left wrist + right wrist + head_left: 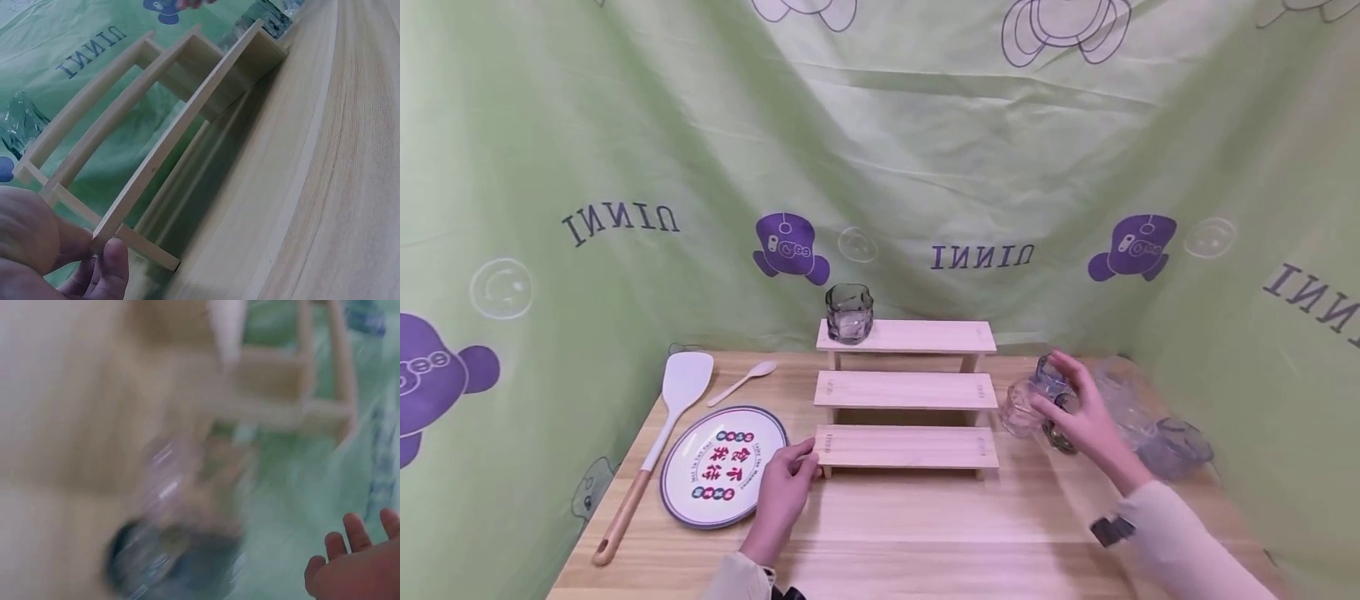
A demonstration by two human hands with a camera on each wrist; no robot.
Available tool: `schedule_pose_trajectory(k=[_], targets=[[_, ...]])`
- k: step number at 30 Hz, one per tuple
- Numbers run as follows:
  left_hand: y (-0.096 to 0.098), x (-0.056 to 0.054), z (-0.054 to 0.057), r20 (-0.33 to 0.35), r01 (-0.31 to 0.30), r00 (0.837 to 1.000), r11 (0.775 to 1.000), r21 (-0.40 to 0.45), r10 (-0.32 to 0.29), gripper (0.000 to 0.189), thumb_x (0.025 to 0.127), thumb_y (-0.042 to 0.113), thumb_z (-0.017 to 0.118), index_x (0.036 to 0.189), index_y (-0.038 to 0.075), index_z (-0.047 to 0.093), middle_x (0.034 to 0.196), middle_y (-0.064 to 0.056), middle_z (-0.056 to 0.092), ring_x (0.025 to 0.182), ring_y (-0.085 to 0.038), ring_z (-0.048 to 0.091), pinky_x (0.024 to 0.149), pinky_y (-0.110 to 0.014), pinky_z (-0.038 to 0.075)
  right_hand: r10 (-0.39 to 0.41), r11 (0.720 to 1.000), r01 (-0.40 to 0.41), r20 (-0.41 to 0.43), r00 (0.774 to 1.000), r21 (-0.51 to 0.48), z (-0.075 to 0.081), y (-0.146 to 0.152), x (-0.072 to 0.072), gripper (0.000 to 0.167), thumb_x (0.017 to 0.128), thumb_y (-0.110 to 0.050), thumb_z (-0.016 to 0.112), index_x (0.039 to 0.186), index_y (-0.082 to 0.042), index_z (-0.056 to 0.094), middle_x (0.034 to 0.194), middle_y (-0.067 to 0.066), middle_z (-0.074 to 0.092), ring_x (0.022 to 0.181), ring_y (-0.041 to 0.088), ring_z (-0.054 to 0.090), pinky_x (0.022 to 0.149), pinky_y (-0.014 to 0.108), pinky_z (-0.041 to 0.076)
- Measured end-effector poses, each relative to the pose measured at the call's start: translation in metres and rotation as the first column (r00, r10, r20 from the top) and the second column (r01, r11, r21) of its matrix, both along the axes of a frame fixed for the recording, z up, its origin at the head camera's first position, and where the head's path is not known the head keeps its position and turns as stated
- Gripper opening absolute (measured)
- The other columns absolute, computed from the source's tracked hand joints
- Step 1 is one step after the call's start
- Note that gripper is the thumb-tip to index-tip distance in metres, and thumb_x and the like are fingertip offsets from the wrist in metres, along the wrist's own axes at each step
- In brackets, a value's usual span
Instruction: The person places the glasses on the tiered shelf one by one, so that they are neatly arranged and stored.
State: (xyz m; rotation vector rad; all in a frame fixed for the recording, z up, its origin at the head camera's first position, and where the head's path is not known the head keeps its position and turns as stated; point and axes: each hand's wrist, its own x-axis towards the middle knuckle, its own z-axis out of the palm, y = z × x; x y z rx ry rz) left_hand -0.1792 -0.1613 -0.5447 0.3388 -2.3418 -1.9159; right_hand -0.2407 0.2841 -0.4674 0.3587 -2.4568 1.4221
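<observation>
A three-step wooden rack point(906, 390) stands mid-table. My left hand point(788, 492) pinches the left end of its lowest step; in the left wrist view, thumb and fingers point(114, 265) meet around that corner. One grey faceted glass point(850, 315) is on the top step's left end. To the right of the rack, a pink glass point(1019, 410), a blue glass point(1051, 377) and a dark green glass point(1060, 427) cluster on the table. Over them is my right hand point(1086, 417), its fingers spread and partly hiding them. The right wrist view is blurred, and these fingers point(356, 532) show no object among them.
Left of the rack lie a round plate point(722, 467) with printed characters, a white spatula point(658, 433) with a wooden handle, and a small spoon point(741, 383). Crumpled clear plastic point(1172, 446) lies at the right. Green printed cloth point(910, 150) encloses the table behind and on both sides.
</observation>
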Motion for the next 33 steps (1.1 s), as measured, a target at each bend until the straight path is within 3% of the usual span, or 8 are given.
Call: schedule_pose_trajectory(k=[5, 12, 15, 21, 26, 30, 33], targets=[[-0.003, 0.002, 0.004, -0.02, -0.004, 1.0, 0.999, 0.043, 0.005, 0.037, 0.098, -0.001, 0.064, 0.133, -0.007, 0.06, 0.125, -0.023, 0.054, 0.097, -0.026, 0.067, 0.084, -0.028, 0.062, -0.067, 0.994, 0.063, 0.037, 0.997, 0.086, -0.027, 0.035, 0.015, 0.086, 0.091, -0.017, 0.079, 0.157, -0.001, 0.026, 0.154, 0.029, 0.033, 0.139, 0.052, 0.028, 0.114, 0.074, 0.02], [0.0, 0.004, 0.006, -0.014, -0.005, 1.0, 0.999, 0.05, 0.006, 0.037, 0.098, -0.002, 0.063, 0.134, -0.009, 0.059, 0.128, -0.023, 0.053, 0.097, -0.028, 0.067, 0.084, -0.028, 0.062, -0.078, 0.977, 0.063, 0.065, 0.995, 0.205, -0.044, 0.05, 0.019, 0.091, 0.089, -0.018, 0.08, 0.155, 0.006, 0.023, 0.153, 0.037, 0.026, 0.135, 0.062, 0.026, 0.107, 0.081, 0.022], [0.001, 0.005, 0.006, -0.002, 0.021, 1.0, 0.998, 0.051, -0.021, 0.04, 0.098, 0.001, 0.064, 0.136, -0.008, 0.057, 0.123, -0.022, 0.057, 0.094, -0.029, 0.068, 0.081, -0.032, 0.064, -0.121, 0.965, 0.105, 0.051, 0.991, 0.24, -0.047, 0.052, 0.021, 0.087, 0.089, -0.017, 0.08, 0.154, 0.005, 0.028, 0.149, 0.038, 0.029, 0.133, 0.061, 0.028, 0.103, 0.083, 0.026], [0.002, 0.005, 0.006, 0.064, 0.038, 0.997, 0.991, 0.132, -0.046, 0.041, 0.099, 0.006, 0.065, 0.139, -0.003, 0.056, 0.108, -0.018, 0.062, 0.084, -0.029, 0.067, 0.076, -0.037, 0.065, -0.203, 0.939, 0.188, 0.023, 0.979, 0.29, -0.048, 0.052, 0.024, 0.082, 0.088, -0.024, 0.082, 0.15, 0.004, 0.037, 0.141, 0.039, 0.035, 0.127, 0.06, 0.03, 0.094, 0.086, 0.028], [0.001, 0.003, 0.006, 0.064, 0.047, 0.996, 0.985, 0.165, -0.059, 0.041, 0.099, 0.003, 0.063, 0.139, -0.003, 0.055, 0.103, -0.018, 0.062, 0.084, -0.031, 0.067, 0.076, -0.037, 0.066, -0.211, 0.93, 0.2, 0.003, 0.977, 0.308, -0.049, 0.048, 0.028, 0.083, 0.086, -0.029, 0.083, 0.147, 0.006, 0.038, 0.137, 0.037, 0.042, 0.125, 0.058, 0.032, 0.102, 0.085, 0.02], [0.001, 0.002, 0.006, 0.053, 0.053, 0.996, 0.976, 0.21, -0.066, 0.041, 0.099, -0.002, 0.061, 0.139, -0.007, 0.052, 0.102, -0.021, 0.061, 0.085, -0.032, 0.068, 0.076, -0.038, 0.065, -0.231, 0.923, 0.197, 0.064, 0.971, 0.33, -0.053, 0.044, 0.033, 0.092, 0.086, -0.039, 0.082, 0.152, 0.003, 0.033, 0.141, 0.039, 0.035, 0.126, 0.059, 0.031, 0.096, 0.088, 0.025], [0.001, 0.002, 0.006, 0.069, 0.045, 0.996, 0.971, 0.236, -0.064, 0.042, 0.1, -0.002, 0.06, 0.14, -0.006, 0.051, 0.104, -0.021, 0.06, 0.087, -0.033, 0.068, 0.079, -0.037, 0.065, -0.212, 0.947, 0.173, 0.12, 0.97, 0.272, -0.057, 0.042, 0.037, 0.096, 0.088, -0.038, 0.081, 0.155, 0.002, 0.025, 0.143, 0.04, 0.03, 0.125, 0.06, 0.033, 0.093, 0.087, 0.032]])
